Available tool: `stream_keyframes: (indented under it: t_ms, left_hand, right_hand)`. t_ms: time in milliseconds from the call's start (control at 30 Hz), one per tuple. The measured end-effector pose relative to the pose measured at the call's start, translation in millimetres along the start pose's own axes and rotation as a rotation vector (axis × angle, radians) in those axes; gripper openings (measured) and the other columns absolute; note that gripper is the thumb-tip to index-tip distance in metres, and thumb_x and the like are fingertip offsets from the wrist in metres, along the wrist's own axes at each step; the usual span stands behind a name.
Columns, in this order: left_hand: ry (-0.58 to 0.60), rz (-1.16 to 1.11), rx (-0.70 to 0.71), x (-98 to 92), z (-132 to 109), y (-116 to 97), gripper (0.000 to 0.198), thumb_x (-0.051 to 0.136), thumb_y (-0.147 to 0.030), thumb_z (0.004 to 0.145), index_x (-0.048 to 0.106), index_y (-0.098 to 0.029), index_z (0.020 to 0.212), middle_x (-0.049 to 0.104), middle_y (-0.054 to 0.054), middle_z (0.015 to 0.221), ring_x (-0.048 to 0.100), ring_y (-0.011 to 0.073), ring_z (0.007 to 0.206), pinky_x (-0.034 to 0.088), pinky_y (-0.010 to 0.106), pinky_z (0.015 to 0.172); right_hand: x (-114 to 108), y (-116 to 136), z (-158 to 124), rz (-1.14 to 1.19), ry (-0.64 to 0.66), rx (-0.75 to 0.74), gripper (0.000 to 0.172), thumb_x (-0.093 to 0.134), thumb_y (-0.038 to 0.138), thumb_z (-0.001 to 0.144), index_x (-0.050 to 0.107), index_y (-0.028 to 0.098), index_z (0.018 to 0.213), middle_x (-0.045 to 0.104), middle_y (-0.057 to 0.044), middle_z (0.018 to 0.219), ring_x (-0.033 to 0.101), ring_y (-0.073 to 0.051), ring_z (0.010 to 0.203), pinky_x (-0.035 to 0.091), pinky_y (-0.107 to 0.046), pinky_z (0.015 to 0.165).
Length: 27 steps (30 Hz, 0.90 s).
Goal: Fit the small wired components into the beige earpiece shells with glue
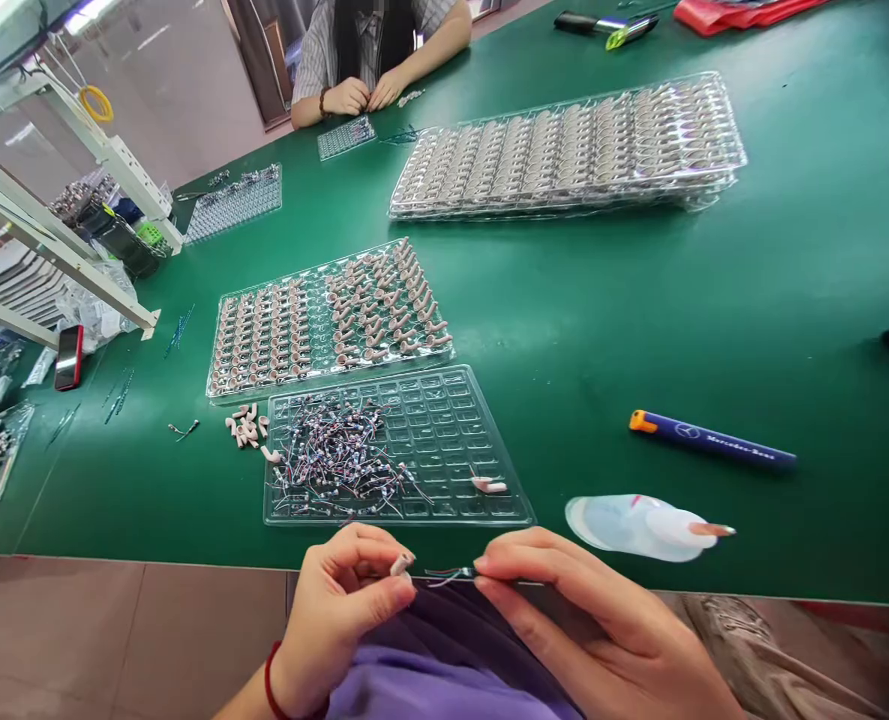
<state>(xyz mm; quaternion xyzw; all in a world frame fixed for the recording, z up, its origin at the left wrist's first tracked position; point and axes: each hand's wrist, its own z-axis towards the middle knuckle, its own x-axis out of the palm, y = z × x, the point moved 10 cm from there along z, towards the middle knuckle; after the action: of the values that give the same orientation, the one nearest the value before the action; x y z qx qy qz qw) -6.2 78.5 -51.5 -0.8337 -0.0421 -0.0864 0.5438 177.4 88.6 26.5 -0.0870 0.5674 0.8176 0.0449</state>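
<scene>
Between the thumb and fingers of my left hand [343,590] is a small pale pink plastic shell [401,565]. My right hand [601,625] pinches a small wired component [463,574], whose thin loose wires point toward the shell. A slim dark strip shows between the right fingers; I cannot make out what it is. The two held parts are close together at the table's front edge. Just beyond them lies a clear compartment tray [444,430] with a heap of similar wired components [339,450] and one pink shell with wires [489,485].
Loose pink shells [245,428] lie left of the tray. Behind it is a tray of pink parts [264,335], then stacked filled trays [571,150]. A squeeze bottle [639,525] and a blue pen-like tool [714,440] lie right. Another person's hands [369,93] are across the table.
</scene>
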Motion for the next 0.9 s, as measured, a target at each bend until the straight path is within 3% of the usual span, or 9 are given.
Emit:
stream_keyframes:
  t_ms: [67, 267, 900]
  left_hand:
    - [0.007, 0.002, -0.011, 1.2, -0.1, 0.9, 0.011, 0.085, -0.025, 0.064, 0.078, -0.022, 0.073, 0.066, 0.004, 0.086, 0.060, 0.0111, 0.074, 0.048, 0.021, 0.066]
    - [0.034, -0.025, -0.116, 8.6, -0.5, 7.3, 0.017, 0.085, -0.033, 0.064, 0.080, -0.021, 0.074, 0.067, 0.004, 0.076, 0.064, 0.0115, 0.062, 0.050, 0.023, 0.061]
    - [0.066, -0.054, -0.119, 11.9, -3.1, 11.0, 0.017, 0.083, -0.034, 0.067, 0.079, -0.019, 0.074, 0.062, 0.002, 0.066, 0.058, 0.0094, 0.056, 0.046, 0.022, 0.058]
  right_hand:
    - [1.2, 2.0, 0.8, -0.026, 0.010, -0.020, 0.008, 0.061, 0.016, 0.087, 0.065, 0.023, 0.088, 0.068, -0.002, 0.077, 0.068, -0.013, 0.067, 0.057, -0.016, 0.062]
    - [-0.4, 5.3, -3.9, -0.122, -0.010, -0.082, 0.014, 0.059, 0.012, 0.086, 0.064, 0.023, 0.092, 0.068, -0.003, 0.080, 0.068, -0.013, 0.068, 0.057, -0.017, 0.063]
    - [3.4, 16.6, -8.9, -0.151, 0.006, -0.183, 0.024, 0.057, 0.005, 0.083, 0.063, 0.023, 0.098, 0.068, -0.004, 0.079, 0.068, -0.013, 0.068, 0.058, -0.019, 0.061]
